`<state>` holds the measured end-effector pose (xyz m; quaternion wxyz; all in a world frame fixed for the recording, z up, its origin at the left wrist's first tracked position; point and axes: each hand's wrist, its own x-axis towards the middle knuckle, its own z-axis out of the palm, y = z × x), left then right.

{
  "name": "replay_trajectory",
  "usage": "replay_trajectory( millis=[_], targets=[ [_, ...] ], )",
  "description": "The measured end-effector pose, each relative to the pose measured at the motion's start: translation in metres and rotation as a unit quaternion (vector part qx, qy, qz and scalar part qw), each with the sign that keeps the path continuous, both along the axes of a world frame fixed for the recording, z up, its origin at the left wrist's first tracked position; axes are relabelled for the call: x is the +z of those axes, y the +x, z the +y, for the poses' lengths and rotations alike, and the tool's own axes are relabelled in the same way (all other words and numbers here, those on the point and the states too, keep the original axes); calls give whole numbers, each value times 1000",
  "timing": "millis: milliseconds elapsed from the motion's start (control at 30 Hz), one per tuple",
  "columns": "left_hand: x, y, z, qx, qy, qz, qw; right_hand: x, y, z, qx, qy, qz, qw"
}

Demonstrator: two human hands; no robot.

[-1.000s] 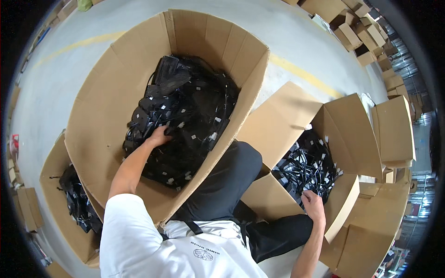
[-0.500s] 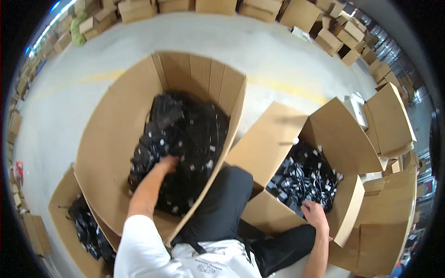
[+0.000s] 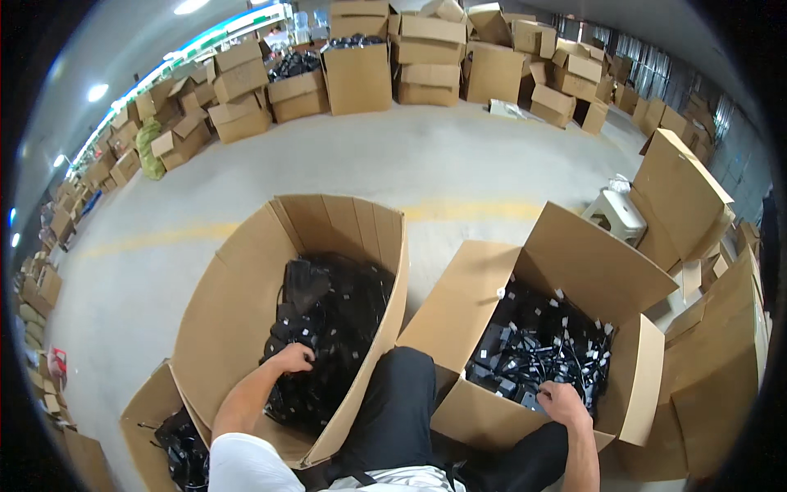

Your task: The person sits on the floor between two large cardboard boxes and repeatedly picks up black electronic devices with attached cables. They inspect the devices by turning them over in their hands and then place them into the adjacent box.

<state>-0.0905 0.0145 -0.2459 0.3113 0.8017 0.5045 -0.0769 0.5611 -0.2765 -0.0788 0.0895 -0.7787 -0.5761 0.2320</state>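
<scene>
Inside the large tall carton (image 3: 221, 312) at my left lies a heap of black corded power adapters (image 3: 328, 307) with small pale tags. My left hand (image 3: 293, 358) is down over the near part of this heap, its fingers curled; whatever lies under them is hidden. At the right an open carton (image 3: 492, 414) holds more black adapters and bundled cords (image 3: 537, 348) with whitish ends. Over its near edge reaches my right hand (image 3: 563, 402), fingers bent and pressed together beside a dark adapter block (image 3: 527, 400). I cannot make out what they hold.
A lower carton (image 3: 143, 418) with black corded items (image 3: 182, 447) stands at the near left. A white stool (image 3: 616, 215) and large cardboard panels (image 3: 684, 197) are on the right. Stacked cartons (image 3: 357, 78) line the far side, beyond a yellow floor line (image 3: 471, 211).
My view has tilted up, so the cartons sit lower and more of the far stacks shows. My left hand stays over the heap and my right hand stays at the right carton's near edge.
</scene>
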Motion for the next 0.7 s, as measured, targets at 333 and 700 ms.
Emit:
replay_trajectory(
  millis=[333, 700],
  targets=[
    [246, -8, -79, 264, 204, -294, 896, 14, -8, 8, 97, 29, 126, 987],
    [371, 186, -156, -24, 119, -440, 890, 145, -192, 62, 131, 305, 555, 763]
  ],
)
